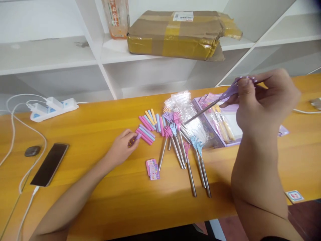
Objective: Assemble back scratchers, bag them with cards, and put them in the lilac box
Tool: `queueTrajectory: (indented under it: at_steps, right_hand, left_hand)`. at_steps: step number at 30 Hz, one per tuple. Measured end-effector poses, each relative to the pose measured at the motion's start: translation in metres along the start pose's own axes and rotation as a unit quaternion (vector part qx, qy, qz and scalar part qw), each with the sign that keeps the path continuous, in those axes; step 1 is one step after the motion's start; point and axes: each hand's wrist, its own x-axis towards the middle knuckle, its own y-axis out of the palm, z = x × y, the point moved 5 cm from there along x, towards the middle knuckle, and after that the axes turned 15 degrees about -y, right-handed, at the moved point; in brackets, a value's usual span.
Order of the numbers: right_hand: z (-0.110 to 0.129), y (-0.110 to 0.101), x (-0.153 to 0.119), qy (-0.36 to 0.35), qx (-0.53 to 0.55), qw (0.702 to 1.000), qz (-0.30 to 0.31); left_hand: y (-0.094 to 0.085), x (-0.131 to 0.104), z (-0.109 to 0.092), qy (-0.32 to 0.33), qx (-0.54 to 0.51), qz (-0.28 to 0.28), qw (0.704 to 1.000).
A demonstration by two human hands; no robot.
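My right hand (pixel 263 97) is raised at the right, its fingers closed on the purple claw end of a back scratcher (pixel 204 109). The metal rod slants down to the left over the pile. Low over the table, my left hand (pixel 124 147) pinches a short purple handle sleeve (pixel 138 136), mostly hidden by the fingers. Just beyond it lie pink, blue and yellow handle sleeves (pixel 145 134) in rows. Between my hands several back scratchers (pixel 192 170) with pink, blue, purple and yellow claws lie on the table, without sleeves on their rods.
Clear plastic bags (pixel 195 125) lie beside a purple box (pixel 227 145) holding packaged pieces. Small printed cards (pixel 152 169) rest in front. At the left are a phone (pixel 50 164), a power strip (pixel 54 108) and white cables. A taped carton (pixel 175 35) sits on the shelf behind.
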Motion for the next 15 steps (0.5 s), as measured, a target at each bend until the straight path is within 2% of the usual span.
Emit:
queueTrajectory:
  at_steps: [3,6,11,15]
  right_hand:
    - [0.002,0.017,-0.007,0.02,0.154,0.986,-0.058]
    - [0.011,0.038,-0.018,0.071,0.229,0.969,-0.055]
    - [0.032,0.061,-0.038,0.14,0.281,0.949,-0.037]
    - [0.035,0.071,-0.052,0.157,0.279,0.947,-0.005]
  left_hand:
    - [-0.004,-0.01,-0.012,0.024,-0.016,0.016,0.999]
    - [-0.007,-0.017,-0.02,0.038,-0.02,0.016,0.999]
    - [-0.012,-0.025,-0.029,0.069,-0.031,0.014,0.997]
    - [-0.015,-0.027,-0.034,0.083,-0.038,0.011,0.996]
